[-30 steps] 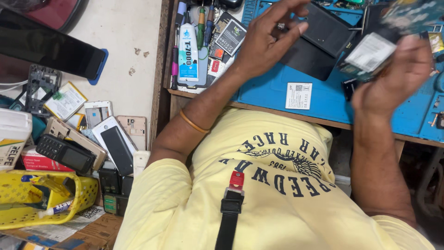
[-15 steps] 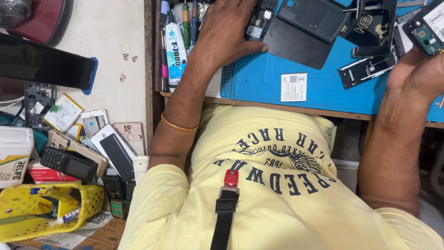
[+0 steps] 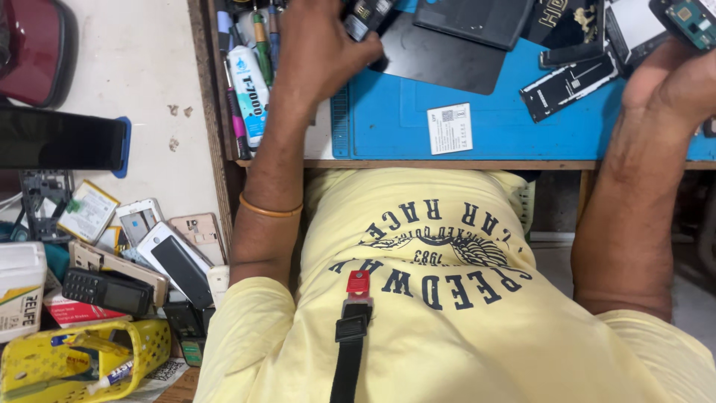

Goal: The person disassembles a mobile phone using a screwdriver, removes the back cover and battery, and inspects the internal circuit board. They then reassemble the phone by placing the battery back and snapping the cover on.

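My left hand [image 3: 317,52] is closing its fingers on a small dark phone part [image 3: 365,13] at the top of the blue mat [image 3: 403,123], beside the black panel [image 3: 447,60]. My right hand [image 3: 671,82] is gripping a board [image 3: 690,19] with a green face, lifted at the mat's right edge. I think I am in the step of gathering parts for fitting. The next move is needing both pieces brought together carefully, with edges lined up.
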